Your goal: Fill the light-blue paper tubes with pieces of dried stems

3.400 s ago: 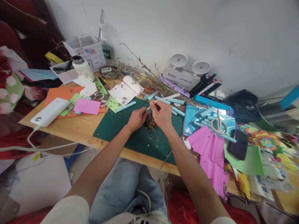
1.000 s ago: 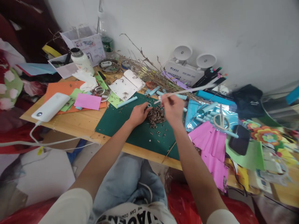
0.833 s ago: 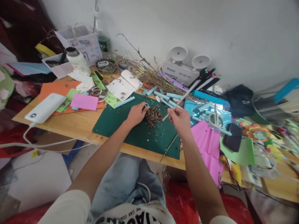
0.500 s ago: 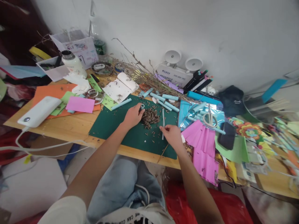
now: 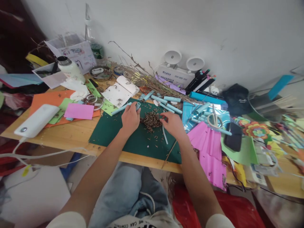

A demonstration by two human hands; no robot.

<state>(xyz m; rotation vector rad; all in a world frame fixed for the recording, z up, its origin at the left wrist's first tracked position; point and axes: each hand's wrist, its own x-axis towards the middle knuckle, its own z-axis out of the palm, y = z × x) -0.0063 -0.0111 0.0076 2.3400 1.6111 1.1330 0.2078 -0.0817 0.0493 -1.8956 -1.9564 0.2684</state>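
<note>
My left hand [image 5: 131, 118] is closed around a short light blue paper tube [image 5: 138, 105], its open end pointing up by the fingertips. Right of it, a pile of brown dried plant bits [image 5: 151, 121] lies on a dark green mat [image 5: 140, 142]. At the pile's right edge is my right hand [image 5: 174, 126], thumb and fingertips drawn together; whatever they pinch is too small to make out. A narrow pale strip [image 5: 165, 135] lies on the mat, partly covered by that hand. Another blue tube [image 5: 121, 108] rests at the mat's upper left edge.
Several blue tubes [image 5: 163, 102] and dry stems [image 5: 147, 77] lie behind the mat. Scissors [image 5: 215, 120], pink crepe paper [image 5: 210, 152] and a black phone [image 5: 233, 136] are on the right. Leftward stand a white bottle [image 5: 71, 70] and a power bank [image 5: 36, 121].
My right hand has moved up from the pale strip to the pile's edge. The strip now lies more slanted. My left hand has shifted slightly left with the tube, away from the pile.
</note>
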